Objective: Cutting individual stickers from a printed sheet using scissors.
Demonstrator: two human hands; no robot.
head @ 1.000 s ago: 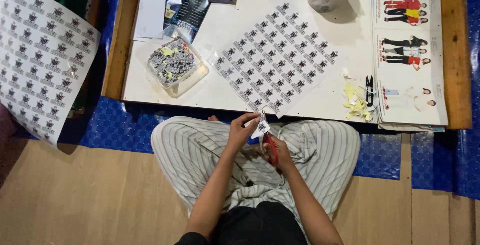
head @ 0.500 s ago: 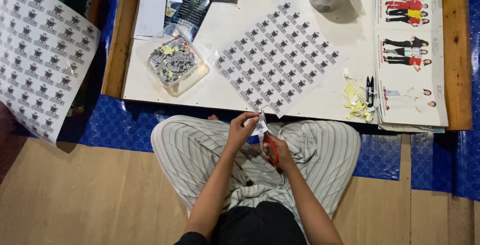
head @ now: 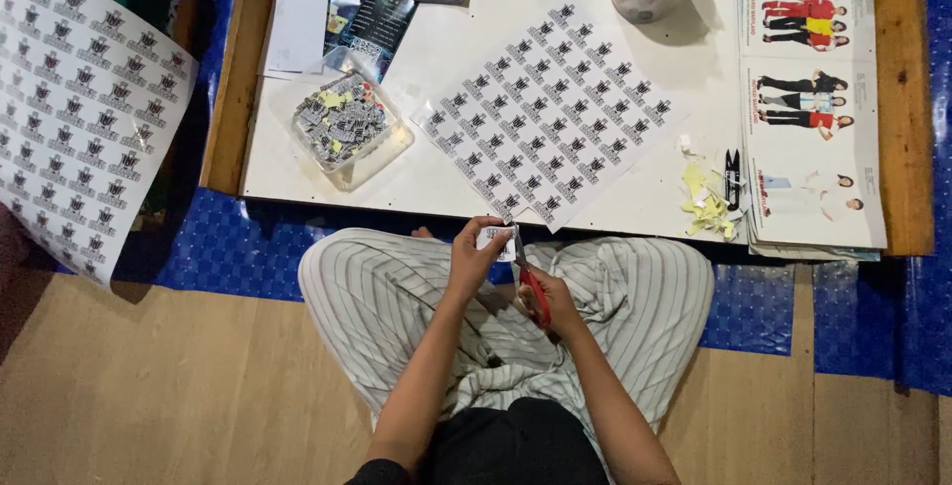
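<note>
I sit cross-legged in striped trousers at a low white table. My left hand pinches a small printed sticker piece above my lap. My right hand grips red-handled scissors, whose blades point up and meet the piece. A printed sheet of stickers lies on the table just beyond my hands, its near corner reaching the table edge.
A clear plastic tub of cut stickers stands at the table's left. Yellow paper scraps and small black snips lie at the right by a stack of printed pages. Another sticker sheet lies on the floor at left.
The cut piece in my left hand has turned slightly, and the scissors have shifted a little along its edge. Everything on the table has stayed put.
</note>
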